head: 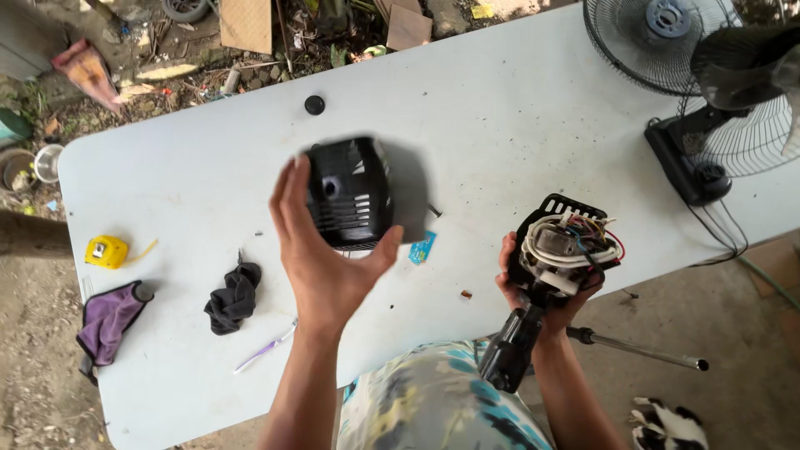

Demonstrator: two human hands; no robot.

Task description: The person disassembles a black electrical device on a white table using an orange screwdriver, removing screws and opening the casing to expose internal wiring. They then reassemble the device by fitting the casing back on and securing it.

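My left hand (pixel 321 250) holds a black vented plastic motor cover (pixel 350 192) up over the white table (pixel 500 108); the cover is blurred. My right hand (pixel 546 292) grips an exposed fan motor assembly (pixel 567 246) with white, red and blue wires, set in a black slotted housing. Its black neck (pixel 510 350) points down toward my lap. The two hands are apart, the cover to the left of the motor.
On the table lie a black knob (pixel 314 105), a yellow tape measure (pixel 107 251), a purple cloth (pixel 108 321), a black rag (pixel 234 298), a purple pen-like tool (pixel 265 348) and a small blue packet (pixel 422 247). Fan grilles (pixel 708 75) and a black base (pixel 687 162) stand at the right. A metal pole (pixel 637 350) lies below the table edge.
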